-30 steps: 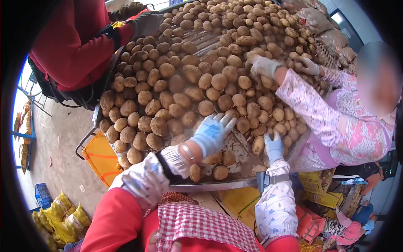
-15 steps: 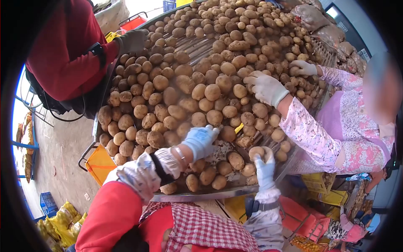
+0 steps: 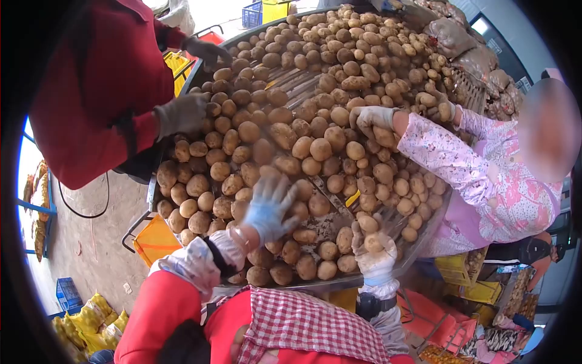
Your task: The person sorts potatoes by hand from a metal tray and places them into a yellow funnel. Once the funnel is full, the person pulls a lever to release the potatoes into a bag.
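My left hand (image 3: 271, 209), in a blue-and-white glove, is spread open over the potatoes (image 3: 232, 185) near the front of the sorting table, slightly smeared by motion. In my right hand (image 3: 376, 259), gloved and palm up at the table's front edge, lies a potato (image 3: 373, 243) with the fingers around it. Another potato (image 3: 367, 223) sits right by those fingertips. Between my hands, several potatoes (image 3: 306, 266) rest along the near rim, beside a dirt-covered patch of the table (image 3: 332, 223). A small yellow piece (image 3: 352, 199) lies among the potatoes.
Opposite on the left, a person in red has gloved hands (image 3: 182, 115) at the table. On the right, a person in a floral sleeve (image 3: 445, 151) grips a potato. Full sacks (image 3: 476, 60) are piled at the far right; an orange container (image 3: 156, 241) stands by the left edge.
My left hand has moved left and its fingers have spread. My right hand has turned palm up, with a potato in it. The red-clothed person's hands moved; the person on the right has grasped a potato.
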The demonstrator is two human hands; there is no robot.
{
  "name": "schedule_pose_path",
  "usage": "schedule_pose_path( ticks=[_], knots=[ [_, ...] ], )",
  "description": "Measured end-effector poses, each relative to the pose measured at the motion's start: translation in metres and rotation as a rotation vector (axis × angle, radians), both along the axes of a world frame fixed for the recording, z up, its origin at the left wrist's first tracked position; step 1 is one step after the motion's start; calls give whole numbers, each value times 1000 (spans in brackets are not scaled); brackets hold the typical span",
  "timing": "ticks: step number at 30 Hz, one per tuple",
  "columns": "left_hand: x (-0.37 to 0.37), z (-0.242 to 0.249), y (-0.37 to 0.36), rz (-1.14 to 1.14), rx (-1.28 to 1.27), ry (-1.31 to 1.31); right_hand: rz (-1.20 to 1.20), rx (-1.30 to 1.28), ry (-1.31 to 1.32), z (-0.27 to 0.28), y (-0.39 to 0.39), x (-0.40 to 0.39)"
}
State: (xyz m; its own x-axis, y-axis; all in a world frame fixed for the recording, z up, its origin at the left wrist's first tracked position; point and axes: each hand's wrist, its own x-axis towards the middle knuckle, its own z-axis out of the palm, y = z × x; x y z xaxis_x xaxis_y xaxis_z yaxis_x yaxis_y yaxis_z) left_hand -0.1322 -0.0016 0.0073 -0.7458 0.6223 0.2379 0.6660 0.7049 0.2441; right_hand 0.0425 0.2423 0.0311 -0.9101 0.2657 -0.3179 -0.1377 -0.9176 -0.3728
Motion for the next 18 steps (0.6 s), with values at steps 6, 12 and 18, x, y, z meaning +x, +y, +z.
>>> schedule_pose_path(
  ticks=[6,12,18],
  knots=[
    [19,31,-9,-716,93,-445,-335,317,-322,10,19,7],
    [-65,39,117,-469,397,69,-108,1629,-807,-65,20,15],
    [-94,-7,219,-375,57,312,6,2109,-793,-46,-7,2]
  ],
)
